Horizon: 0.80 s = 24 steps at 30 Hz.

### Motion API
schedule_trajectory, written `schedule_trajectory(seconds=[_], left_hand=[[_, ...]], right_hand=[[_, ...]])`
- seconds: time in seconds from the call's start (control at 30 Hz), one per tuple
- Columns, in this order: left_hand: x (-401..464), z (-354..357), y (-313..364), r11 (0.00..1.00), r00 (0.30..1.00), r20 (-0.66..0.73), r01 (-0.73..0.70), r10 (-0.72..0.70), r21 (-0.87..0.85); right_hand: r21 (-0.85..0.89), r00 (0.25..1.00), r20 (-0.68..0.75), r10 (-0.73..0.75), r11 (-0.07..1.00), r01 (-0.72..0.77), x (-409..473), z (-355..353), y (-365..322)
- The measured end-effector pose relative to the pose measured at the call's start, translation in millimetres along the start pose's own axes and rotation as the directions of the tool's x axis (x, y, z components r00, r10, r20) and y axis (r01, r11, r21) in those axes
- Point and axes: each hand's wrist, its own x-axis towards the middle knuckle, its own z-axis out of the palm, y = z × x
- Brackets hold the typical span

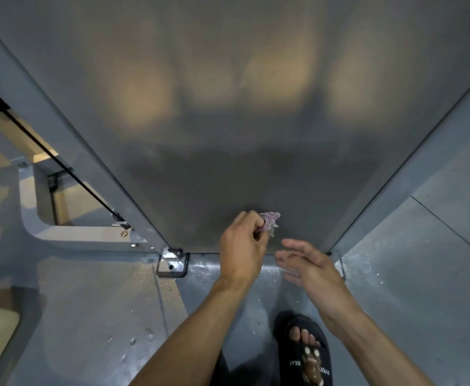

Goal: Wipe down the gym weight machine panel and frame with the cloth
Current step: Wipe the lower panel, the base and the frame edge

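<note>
The grey frosted panel (228, 121) of the weight machine fills the upper middle of the view, set between two grey frame posts (69, 140). My left hand (242, 246) grips a bunched purple cloth (270, 221) and holds it against the panel close to its bottom edge. Just to the right, my right hand (309, 266) hovers with fingers straight and relaxed, holding nothing, beside the panel's lower right corner.
A metal foot bracket (172, 264) anchors the left post to the grey floor (97, 316). A black cable (61, 165) runs diagonally behind the left post. My foot in a black slide sandal (306, 352) stands below my hands. Water droplets speckle the floor.
</note>
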Motion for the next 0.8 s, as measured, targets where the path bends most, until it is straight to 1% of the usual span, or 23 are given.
schedule_trajectory(seconds=[0.1, 0.17, 0.23, 0.33, 0.37, 0.43, 0.5, 0.57, 0.6, 0.67, 0.73, 0.8], left_hand=[[-8, 2, -10, 1.000, 0.997, 0.080, 0.009, -0.009, 0.007], [-11, -3, -12, 0.997, 0.997, 0.068, 0.044, -0.040, -0.057], [-6, -12, -1, 0.994, 0.999, -0.019, 0.030, -0.032, -0.102], [7, -32, 31, 0.990, 0.976, -0.205, -0.101, 0.080, -0.095], [10, -36, 39, 0.985, 0.963, -0.238, -0.149, 0.123, -0.092], [16, -37, 45, 0.976, 0.950, -0.247, -0.211, 0.190, -0.061], [16, -30, 41, 0.972, 0.951, -0.203, -0.232, 0.233, 0.031], [12, -16, 29, 0.968, 0.974, -0.082, -0.196, 0.211, 0.154], [9, -8, 21, 0.965, 0.986, -0.011, -0.158, 0.164, 0.210], [4, 3, 6, 0.963, 0.995, 0.092, -0.046, 0.023, 0.266], [1, 6, -3, 0.960, 0.987, 0.141, 0.038, -0.080, 0.278], [-1, 5, -6, 0.963, 0.983, 0.152, 0.059, -0.102, 0.264]], right_hand=[[-0.010, 1.000, 0.009, 0.004, 1.000, -0.004, -3, 4, 0], [-0.013, 1.000, 0.025, -0.001, 1.000, 0.001, -4, 4, 0], [-0.001, 1.000, 0.016, 0.000, 1.000, 0.000, -3, 3, -1], [0.015, 1.000, -0.017, 0.007, 1.000, -0.007, -3, 1, -4], [0.017, 1.000, -0.019, 0.009, 1.000, -0.008, -3, 0, -3], [0.017, 1.000, -0.011, 0.013, 1.000, -0.013, -4, -1, -3], [0.011, 1.000, -0.009, 0.013, 1.000, -0.013, -3, -1, -3], [-0.007, 1.000, -0.012, 0.014, 1.000, -0.014, -2, -2, -1], [-0.016, 1.000, -0.004, 0.014, 1.000, -0.014, -2, -2, -1], [-0.027, 1.000, 0.018, 0.013, 1.000, -0.013, -3, -3, 1], [-0.032, 1.000, 0.024, 0.015, 0.999, -0.014, -2, -6, 2], [-0.033, 1.000, 0.007, 0.025, 0.999, -0.025, -2, -7, 2]])
